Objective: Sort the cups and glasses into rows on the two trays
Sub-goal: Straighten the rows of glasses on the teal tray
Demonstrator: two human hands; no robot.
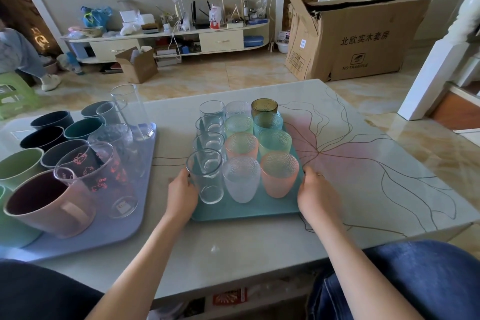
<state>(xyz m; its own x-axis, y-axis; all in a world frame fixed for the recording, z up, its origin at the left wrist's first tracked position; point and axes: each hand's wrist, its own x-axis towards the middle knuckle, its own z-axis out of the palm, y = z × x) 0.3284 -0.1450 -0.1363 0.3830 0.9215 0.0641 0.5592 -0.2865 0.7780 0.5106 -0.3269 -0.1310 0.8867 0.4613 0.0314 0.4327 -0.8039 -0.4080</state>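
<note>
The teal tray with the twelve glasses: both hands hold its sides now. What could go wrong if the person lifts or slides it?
The tall clear glasses by the left hand look top-heavy and could tip. The teal tray is packed tight, so one fall may knock its neighbours. The right hand holds only the edge, so the grip could slip.

1 head view, looking forward and down, close over table [259, 241]

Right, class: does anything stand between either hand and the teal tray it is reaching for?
Nothing visible does. The left hand is at the teal tray's left edge beside the nearest clear glass; the right hand is at its right edge.
</note>
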